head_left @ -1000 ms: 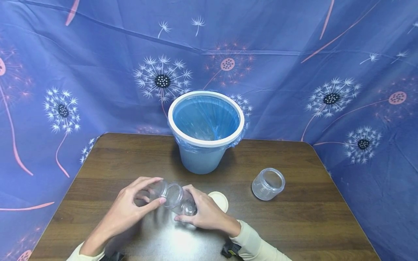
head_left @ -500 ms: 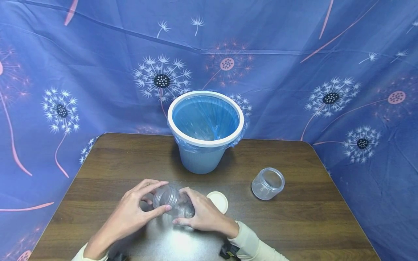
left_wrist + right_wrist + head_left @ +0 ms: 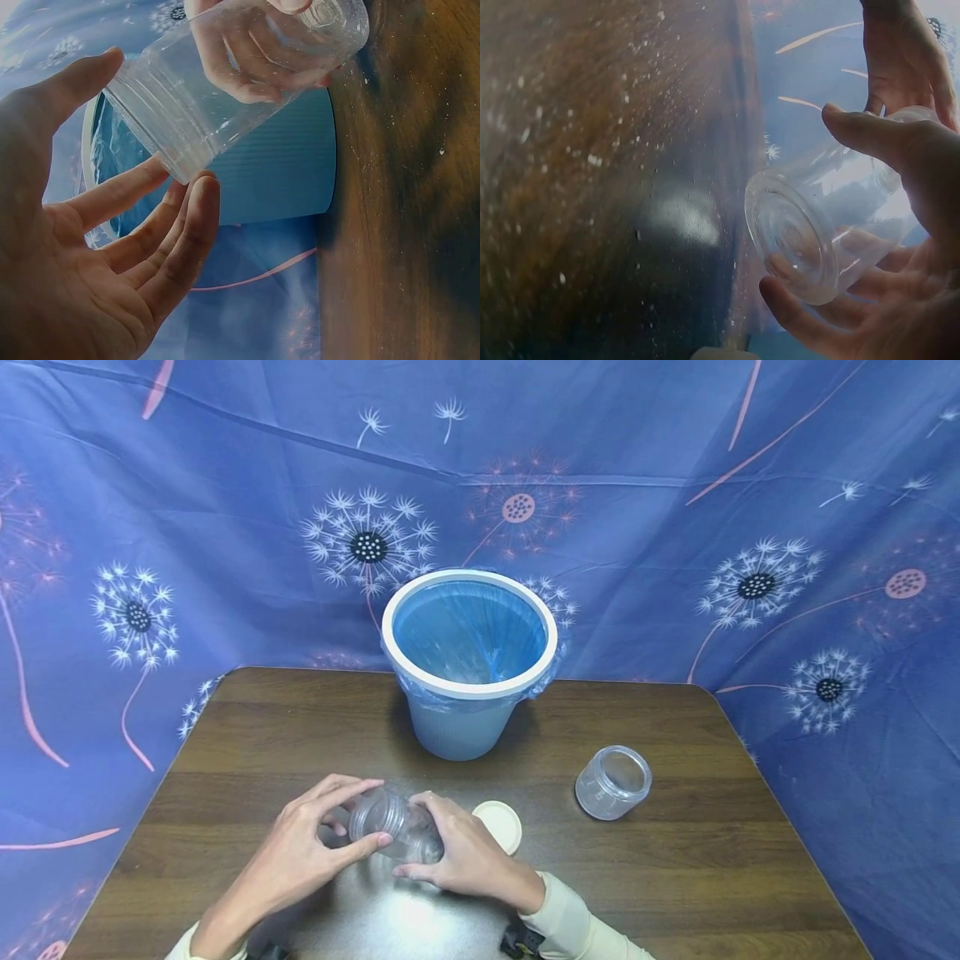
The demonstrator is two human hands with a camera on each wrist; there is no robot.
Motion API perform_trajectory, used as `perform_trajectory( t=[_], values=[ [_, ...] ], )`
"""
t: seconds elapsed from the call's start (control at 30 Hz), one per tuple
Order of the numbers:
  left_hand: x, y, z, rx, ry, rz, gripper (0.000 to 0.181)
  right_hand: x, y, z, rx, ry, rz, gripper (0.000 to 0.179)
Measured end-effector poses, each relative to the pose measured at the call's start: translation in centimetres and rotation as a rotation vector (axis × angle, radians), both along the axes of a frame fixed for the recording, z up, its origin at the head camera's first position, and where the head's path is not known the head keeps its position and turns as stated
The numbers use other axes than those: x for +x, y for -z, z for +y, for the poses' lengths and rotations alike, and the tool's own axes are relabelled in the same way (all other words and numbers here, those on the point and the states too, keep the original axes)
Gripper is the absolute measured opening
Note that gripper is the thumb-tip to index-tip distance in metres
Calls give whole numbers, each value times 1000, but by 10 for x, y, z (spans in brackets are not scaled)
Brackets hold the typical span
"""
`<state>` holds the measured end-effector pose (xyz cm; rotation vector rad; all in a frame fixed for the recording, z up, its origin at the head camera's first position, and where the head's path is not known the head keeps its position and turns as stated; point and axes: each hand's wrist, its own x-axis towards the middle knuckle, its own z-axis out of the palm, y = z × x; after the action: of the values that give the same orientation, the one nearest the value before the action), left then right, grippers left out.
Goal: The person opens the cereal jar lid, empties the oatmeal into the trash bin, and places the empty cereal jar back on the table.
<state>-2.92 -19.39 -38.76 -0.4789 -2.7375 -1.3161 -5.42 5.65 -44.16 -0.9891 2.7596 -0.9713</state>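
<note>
A clear plastic jar [image 3: 416,835] lies tilted between both hands, its ridged end toward the left. My right hand [image 3: 468,852] grips the jar body near its base, fingers wrapped round the side in the right wrist view. At the other end my left hand [image 3: 307,839] pinches a clear, shallow lid [image 3: 154,120] between thumb and fingertips, against the jar's mouth. The jar's base [image 3: 791,232] faces the right wrist camera. Just beyond the right hand, a cream round lid [image 3: 498,827] lies flat on the table, partly hidden by that hand.
A second clear jar [image 3: 613,783] stands open-topped on the wooden table [image 3: 675,860], to the right. Behind the hands stands a blue bin [image 3: 461,727] with a white rim and a blue liner. A blue dandelion-print cloth [image 3: 630,527] hangs around the table's back and sides.
The clear lid and the jar's mouth stood at an angle a second ago and now line up together. My left hand has shifted slightly toward me; the bin and other jar stay put.
</note>
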Motion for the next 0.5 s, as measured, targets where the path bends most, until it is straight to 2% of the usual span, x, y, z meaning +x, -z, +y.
perform_trajectory(
  t=[0.27, 0.5],
  values=[
    [0, -1, 0, -14, -45, -1, 50, -1, 1, -4, 50, 5, 173, 82],
    [1, 0, 0, -5, -67, 18, 47, 1, -1, -7, 22, 2, 170, 82]
  ],
)
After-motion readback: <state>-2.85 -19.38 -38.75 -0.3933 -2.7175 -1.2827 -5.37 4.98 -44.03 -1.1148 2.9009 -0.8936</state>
